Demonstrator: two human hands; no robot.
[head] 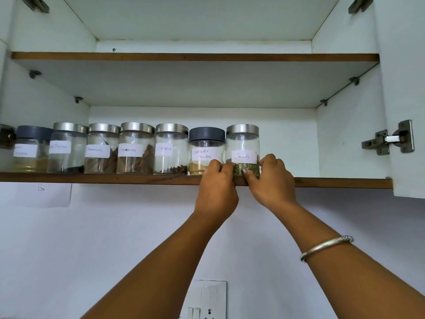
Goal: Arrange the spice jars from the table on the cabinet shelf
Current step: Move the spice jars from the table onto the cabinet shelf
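While both hands clasp Fennel jar [242, 149] low — left hand [216, 184] at 9 o'clock, right hand [272, 180] at 3 — jar sits on shelf [115, 177] front edge, touching Coriander jar [206, 149]. Risk: sideways nudge jostles neighbour; backward pull tips jar off.

We have one view only, head-worn, wide-angle, so nothing is shared with another view. It sits below the brown-edged lower cabinet shelf [92, 178] and tilts up: we see the white underside of the upper shelf [195, 84] across the top half. Close range, arm's reach. The white wall switch plate [207, 300] sits at bottom centre, frame edges bowed.
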